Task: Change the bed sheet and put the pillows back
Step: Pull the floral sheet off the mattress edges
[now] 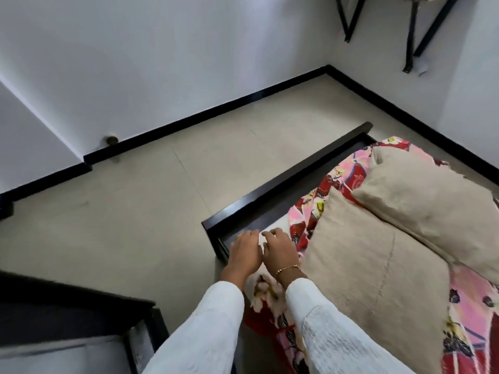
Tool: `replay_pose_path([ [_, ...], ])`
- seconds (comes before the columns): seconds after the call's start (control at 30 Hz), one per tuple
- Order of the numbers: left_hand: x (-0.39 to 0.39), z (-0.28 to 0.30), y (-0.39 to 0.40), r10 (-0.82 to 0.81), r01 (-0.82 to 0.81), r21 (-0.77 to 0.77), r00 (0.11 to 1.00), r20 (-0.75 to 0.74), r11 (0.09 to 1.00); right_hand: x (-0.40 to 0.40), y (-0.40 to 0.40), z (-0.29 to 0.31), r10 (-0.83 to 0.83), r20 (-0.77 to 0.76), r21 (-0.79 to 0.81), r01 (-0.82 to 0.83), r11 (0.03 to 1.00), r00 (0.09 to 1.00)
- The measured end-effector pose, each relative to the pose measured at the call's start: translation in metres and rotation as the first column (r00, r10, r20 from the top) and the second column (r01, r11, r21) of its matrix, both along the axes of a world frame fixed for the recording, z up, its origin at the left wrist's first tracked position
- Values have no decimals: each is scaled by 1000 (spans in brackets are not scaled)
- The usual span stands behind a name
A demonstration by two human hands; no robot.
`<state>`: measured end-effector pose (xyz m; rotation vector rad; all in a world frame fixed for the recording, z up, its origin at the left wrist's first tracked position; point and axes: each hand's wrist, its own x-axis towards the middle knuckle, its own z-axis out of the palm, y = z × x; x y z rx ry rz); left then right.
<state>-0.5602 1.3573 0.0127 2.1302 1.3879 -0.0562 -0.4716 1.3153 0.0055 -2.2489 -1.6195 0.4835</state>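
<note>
Where the corner of the bed meets its dark wooden frame (pixel 286 182), both hands down side by side, touching, knuckles up. Left hand (pixel 246 253) with fingers curled over the pale edge of the floral bed sheet (pixel 305 211), tips at the inner lip of the frame; whether pinching cloth or only pressing cannot be told. Right hand (pixel 279 249) likewise curled onto the same sheet edge, fingertips bent down into the fabric, thumb hidden. Thin gold bracelet (pixel 288 269) on the right wrist; white textured sleeves (pixel 205 330) on both arms.

Sheet in red, pink and white flowers, spread over the mattress, bunched and rumpled near the corner and down the near side. Two beige pillows on top of it: near pillow (pixel 378 271) just right of the right hand, far pillow (pixel 432 209) overlapping its upper end, toward the head corner.

Beige tiled floor (pixel 162 206) left of the bed, black skirting along white walls. Dark furniture corner (pixel 81 314) at lower left. Black metal brackets (pixel 421 31) on the wall at upper right. No readable writing anywhere.
</note>
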Motion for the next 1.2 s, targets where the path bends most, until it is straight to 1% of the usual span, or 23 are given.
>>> replay_pose_path([
  [0.07, -2, 12, 37, -52, 52, 13, 998, 32, 999, -8, 31, 4, -102, -5, 60, 102, 993, 995],
  [0.1, -4, 16, 55, -83, 82, 21, 995, 50, 996, -12, 46, 7, -139, -18, 66, 140, 988, 990],
  [0.2, -9, 26, 105, -180, 175, 63, 980, 87, 983, -19, 89, 13, -210, -5, 81, 210, 974, 978],
  [0.27, -12, 33, 132, -261, 251, 136, 963, 64, 958, -22, 116, 17, -244, 28, 141, 238, 961, 969],
  [0.37, -13, 43, 166, -351, 336, 221, 936, 31, 916, -22, 153, 29, -315, 120, 225, 283, 932, 941],
  [0.5, -2, 55, 214, -440, 415, 283, 897, 28, 865, -9, 199, 36, -399, 151, 249, 355, 901, 905],
  [0.57, 11, 58, 244, -490, 466, 307, 872, 3, 830, 4, 224, 38, -432, 180, 268, 378, 886, 884],
  [0.7, 50, 59, 309, -562, 529, 349, 827, -10, 774, 38, 279, 38, -483, 185, 280, 425, 861, 856],
  [0.83, 107, 53, 378, -639, 613, 316, 769, -29, 724, 85, 335, 27, -566, 166, 302, 505, 809, 807],
  [0.97, 169, 58, 444, -777, 763, 257, 626, -66, 593, 132, 393, 23, -688, 121, 280, 640, 715, 716],
  [1.03, 200, 63, 471, -819, 805, 256, 569, -76, 535, 152, 412, 26, -730, 128, 286, 679, 676, 672],
  [1.13, 246, 66, 499, -839, 822, 233, 542, -43, 519, 186, 434, 31, -773, 152, 282, 723, 631, 616],
  [1.2, 274, 67, 503, -862, 847, 204, 507, -34, 490, 211, 440, 33, -801, 170, 287, 749, 597, 574],
])
